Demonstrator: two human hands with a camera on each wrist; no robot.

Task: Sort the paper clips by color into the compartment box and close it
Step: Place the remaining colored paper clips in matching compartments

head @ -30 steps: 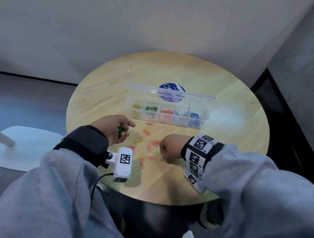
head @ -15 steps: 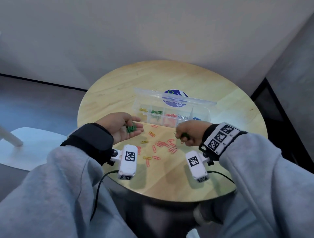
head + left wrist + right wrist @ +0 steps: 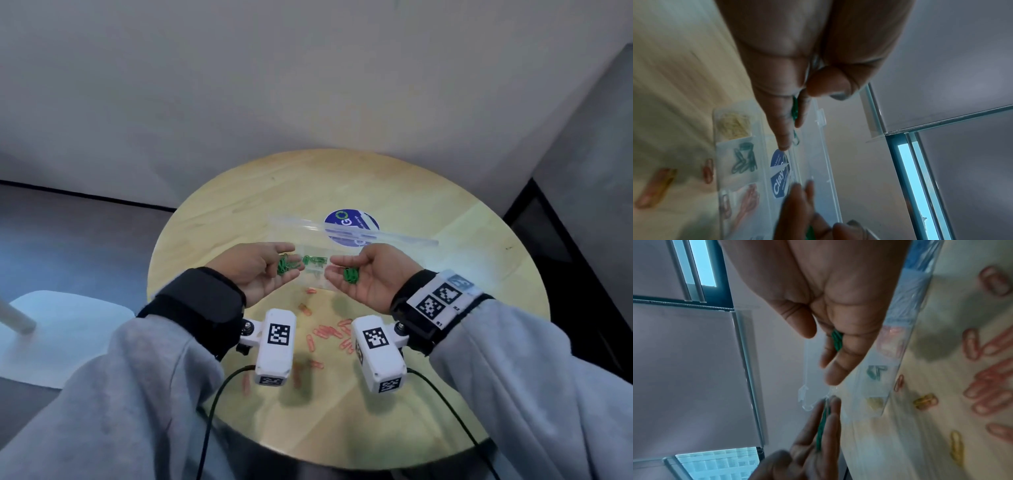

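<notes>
The clear compartment box (image 3: 310,274) stands at mid-table with its lid (image 3: 342,231) open behind it. In the left wrist view it holds yellow clips (image 3: 733,125), green clips (image 3: 744,162) and red clips (image 3: 748,206) in separate compartments. My left hand (image 3: 289,258) is palm up over the box's left part, and a small heap of green clips (image 3: 286,265) lies on its relaxed fingers. My right hand (image 3: 329,270) is cupped palm up just to the right, with more green clips (image 3: 351,275) in its palm. The two hands face each other over the green compartment (image 3: 315,260).
Several red clips (image 3: 329,332) lie loose on the round wooden table (image 3: 445,342) between my wrists, and yellow clips (image 3: 957,447) lie among them. A blue round sticker (image 3: 351,222) shows behind the lid. A white chair seat (image 3: 68,329) is at the left below the table.
Both hands rose from the loose clips to the box and turned palm up. The right hand picked up green clips from the table. The left fingers uncurled under their clips.
</notes>
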